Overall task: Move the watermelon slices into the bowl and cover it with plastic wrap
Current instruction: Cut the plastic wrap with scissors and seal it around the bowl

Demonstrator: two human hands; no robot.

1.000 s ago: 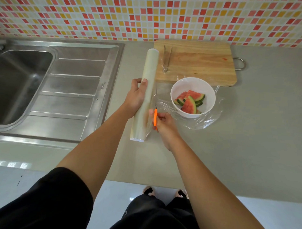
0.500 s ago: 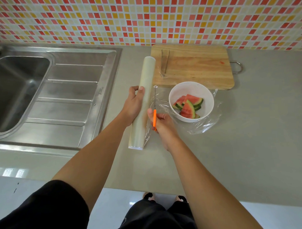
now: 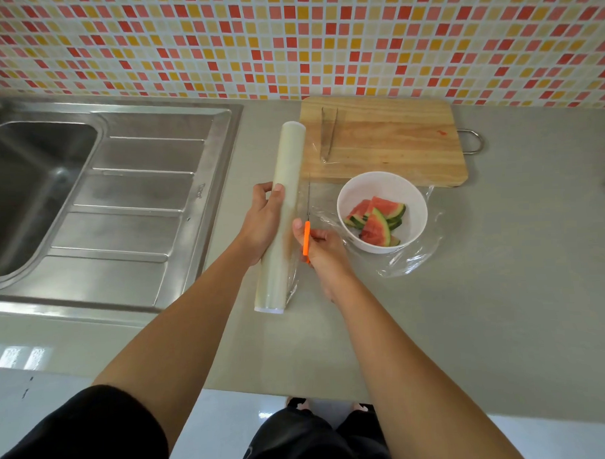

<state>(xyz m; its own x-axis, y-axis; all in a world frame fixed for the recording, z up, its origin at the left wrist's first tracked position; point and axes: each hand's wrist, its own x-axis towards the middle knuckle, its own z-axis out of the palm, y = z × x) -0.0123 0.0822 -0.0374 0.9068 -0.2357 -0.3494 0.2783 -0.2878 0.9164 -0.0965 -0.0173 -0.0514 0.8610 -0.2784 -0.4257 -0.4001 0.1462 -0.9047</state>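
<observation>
A white bowl (image 3: 382,192) on the grey counter holds several watermelon slices (image 3: 376,220). It stands on a sheet of clear plastic wrap (image 3: 412,260) that runs left to the roll. My left hand (image 3: 263,223) grips the long plastic wrap roll (image 3: 286,195), which lies lengthwise away from me. My right hand (image 3: 324,252) holds an orange-handled knife (image 3: 307,241), its thin blade pointing away along the film just right of the roll.
A wooden cutting board (image 3: 394,147) with metal tongs (image 3: 327,139) on it lies behind the bowl, against the tiled wall. A steel sink (image 3: 29,190) with its draining board (image 3: 132,218) fills the left. The counter's front edge is near my body.
The knife blade has advanced away from me along the film beside the roll. The view has tilted slightly; bowl and roll stay put.
</observation>
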